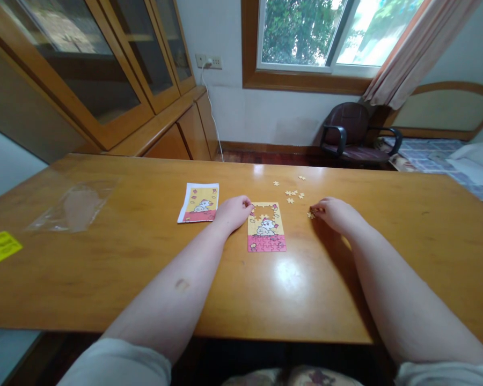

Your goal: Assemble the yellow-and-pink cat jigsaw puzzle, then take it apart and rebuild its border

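Observation:
A partly assembled jigsaw puzzle (266, 242) lies flat on the table, its picture a white cartoon animal on yellow above a pink band. Its upper middle has a gap through which the table shows. My left hand (234, 210) is closed at the puzzle's upper left edge, fingertips pressed together; whether a piece is between them is hidden. To the right of the puzzle, my right hand (333, 212) pinches a small puzzle piece (309, 215) close to the tabletop. Several loose puzzle pieces (291, 192) lie scattered beyond, between the puzzle and my right hand.
Left of the puzzle lies a printed picture sheet (201, 201) with the same design. A clear plastic bag (78, 206) and a yellow label (0, 250) are farther left on the wooden table (145, 268). Behind stand a glass-door cabinet (153, 102) and an armchair (350, 131).

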